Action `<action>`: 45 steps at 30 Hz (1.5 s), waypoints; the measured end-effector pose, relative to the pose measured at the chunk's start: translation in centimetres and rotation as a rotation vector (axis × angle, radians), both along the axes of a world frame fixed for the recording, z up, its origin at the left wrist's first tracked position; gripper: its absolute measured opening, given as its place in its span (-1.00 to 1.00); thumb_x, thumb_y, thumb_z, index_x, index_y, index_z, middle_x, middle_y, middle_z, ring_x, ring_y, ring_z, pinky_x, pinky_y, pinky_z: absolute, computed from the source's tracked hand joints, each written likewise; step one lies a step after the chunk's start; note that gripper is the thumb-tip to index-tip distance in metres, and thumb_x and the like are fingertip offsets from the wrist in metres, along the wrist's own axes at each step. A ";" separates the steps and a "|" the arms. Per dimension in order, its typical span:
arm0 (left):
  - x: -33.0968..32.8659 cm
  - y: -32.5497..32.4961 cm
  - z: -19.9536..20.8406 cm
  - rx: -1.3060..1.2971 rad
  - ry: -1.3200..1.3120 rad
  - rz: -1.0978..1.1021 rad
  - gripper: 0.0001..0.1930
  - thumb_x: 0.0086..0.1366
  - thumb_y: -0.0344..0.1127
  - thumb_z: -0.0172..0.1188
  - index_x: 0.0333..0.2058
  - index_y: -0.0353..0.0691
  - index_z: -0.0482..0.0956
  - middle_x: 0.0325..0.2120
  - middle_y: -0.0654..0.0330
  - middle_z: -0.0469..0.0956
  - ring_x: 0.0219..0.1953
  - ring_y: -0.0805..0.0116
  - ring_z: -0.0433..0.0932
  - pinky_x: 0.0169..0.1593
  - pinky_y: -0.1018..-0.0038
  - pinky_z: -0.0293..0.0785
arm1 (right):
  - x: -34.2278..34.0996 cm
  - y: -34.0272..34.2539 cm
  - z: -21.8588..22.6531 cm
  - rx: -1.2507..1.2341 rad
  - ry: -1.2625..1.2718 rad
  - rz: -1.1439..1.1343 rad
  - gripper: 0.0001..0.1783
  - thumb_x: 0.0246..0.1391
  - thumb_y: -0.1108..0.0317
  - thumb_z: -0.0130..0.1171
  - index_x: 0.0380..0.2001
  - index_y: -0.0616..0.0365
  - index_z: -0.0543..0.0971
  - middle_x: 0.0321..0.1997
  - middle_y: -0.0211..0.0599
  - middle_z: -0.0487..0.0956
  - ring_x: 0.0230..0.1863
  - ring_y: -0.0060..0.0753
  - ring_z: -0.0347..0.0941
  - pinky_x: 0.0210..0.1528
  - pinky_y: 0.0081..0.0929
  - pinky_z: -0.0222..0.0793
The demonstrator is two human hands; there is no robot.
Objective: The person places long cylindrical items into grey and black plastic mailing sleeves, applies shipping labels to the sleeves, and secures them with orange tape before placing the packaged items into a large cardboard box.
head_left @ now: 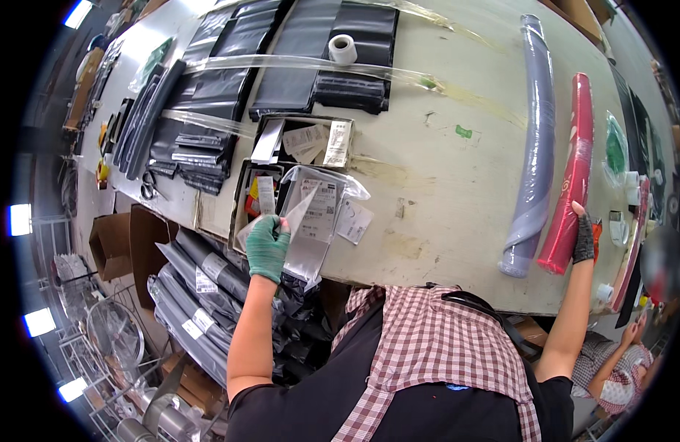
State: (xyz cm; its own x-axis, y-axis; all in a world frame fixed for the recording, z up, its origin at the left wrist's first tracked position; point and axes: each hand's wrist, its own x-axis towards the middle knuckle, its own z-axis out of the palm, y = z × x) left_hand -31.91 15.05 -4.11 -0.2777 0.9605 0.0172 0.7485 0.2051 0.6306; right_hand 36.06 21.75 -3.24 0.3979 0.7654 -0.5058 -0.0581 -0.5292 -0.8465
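Observation:
My left hand (268, 249), in a green knitted glove, pinches the corner of a white label (302, 212). Beneath that label lies a stack of printed label sheets (316, 210) in a clear plastic bag, at the near edge of the table. On the right, a red plastic-wrapped roll (568, 173) lies lengthwise. My right hand (584, 237), in a dark fingerless glove, grips the near part of its right side, with fingertips over the edge. Left of it lies a longer grey-blue wrapped roll (531, 147).
Open boxes (303, 141) of paper slips stand beside the label stack. Black plastic bags (229, 66) are taped down at the far left, with a tape roll (342, 49) on them. Scissors (150, 186) lie left. Packed grey parcels (200, 295) sit below the table. Another person (620, 368) is at right.

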 end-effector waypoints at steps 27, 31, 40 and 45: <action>1.1 -1.0 0.8 0.187 0.147 -0.030 -0.91 0.11 -0.43 0.21 -0.46 -0.21 0.46 -0.54 0.16 0.48 -0.52 0.22 0.47 -0.40 0.39 0.43 | -14.0 -0.8 -5.2 0.189 -0.412 0.167 0.00 -0.25 0.34 0.42 0.26 0.12 0.09 0.21 -0.07 0.22 0.20 -0.25 0.17 0.23 -0.39 0.11; 0.5 -0.6 1.3 0.128 0.128 0.024 -0.92 0.10 -0.45 0.21 -0.46 -0.21 0.46 -0.53 0.15 0.49 -0.51 0.22 0.48 -0.41 0.41 0.43 | -11.6 -0.9 -5.1 0.277 -0.761 0.268 0.06 -0.31 0.34 0.46 0.27 0.10 0.07 0.24 -0.05 0.21 0.26 -0.19 0.14 0.28 -0.34 0.06; 0.1 -0.5 1.4 0.001 0.347 -0.192 -0.92 0.14 -0.41 0.13 -0.47 -0.18 0.41 -0.46 0.15 0.42 -0.45 0.22 0.47 -0.37 0.37 0.46 | -13.6 0.0 -2.8 0.202 -0.889 0.318 -0.02 -0.28 0.31 0.44 0.24 0.18 0.16 0.24 -0.09 0.24 0.26 -0.22 0.15 0.29 -0.37 0.06; 2.9 -1.2 -0.7 -0.554 0.262 -0.459 -0.32 -0.04 -0.24 0.28 0.09 -0.22 0.24 -0.10 -0.06 0.36 -0.11 -0.01 0.44 -0.03 0.23 0.40 | -11.1 -1.1 -5.9 0.308 -0.942 0.329 -0.01 -0.29 0.29 0.42 0.24 0.16 0.16 0.21 -0.15 0.28 0.24 -0.22 0.18 0.28 -0.37 0.08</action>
State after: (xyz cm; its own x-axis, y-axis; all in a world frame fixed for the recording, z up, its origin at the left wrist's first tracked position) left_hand -29.03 13.87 -4.77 0.0982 0.8659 -0.4906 0.9458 0.0721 0.3167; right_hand 24.98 20.62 -9.10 0.2785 0.9507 0.1366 0.8034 -0.1527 -0.5755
